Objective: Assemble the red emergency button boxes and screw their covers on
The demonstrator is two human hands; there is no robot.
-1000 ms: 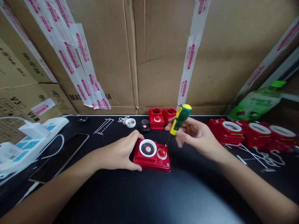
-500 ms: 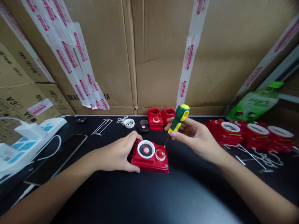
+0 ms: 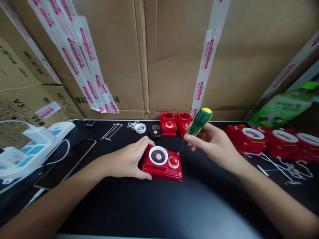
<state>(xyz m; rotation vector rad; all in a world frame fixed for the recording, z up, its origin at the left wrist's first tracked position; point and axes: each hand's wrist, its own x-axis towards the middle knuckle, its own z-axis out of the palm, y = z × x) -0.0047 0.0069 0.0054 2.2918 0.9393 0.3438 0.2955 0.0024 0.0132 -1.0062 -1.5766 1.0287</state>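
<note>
On the black table lies a red box-shaped unit (image 3: 159,173) with a white ring around a dark disc (image 3: 158,155) and a red dome (image 3: 173,161) beside it. My left hand (image 3: 129,158) grips its left end, thumb at the front and fingers behind. My right hand (image 3: 209,141) is closed around a screwdriver (image 3: 200,120) with a green and yellow handle. The screwdriver leans to the right, and its tip meets a screw at the unit's back right corner. Another screw (image 3: 179,174) shows at the front right corner.
Behind stand two red units (image 3: 168,124), a black round part (image 3: 155,132), a white cap (image 3: 140,128) and thin metal rods (image 3: 111,131). More red units (image 3: 245,139) and a green bottle (image 3: 284,106) are at right. A phone (image 3: 67,162) and power strip (image 3: 32,149) lie left.
The screwdriver handle has tipped further to the right and turned in my right hand, its tip still at the corner. My left hand keeps its grip. The whole view has shifted slightly.
</note>
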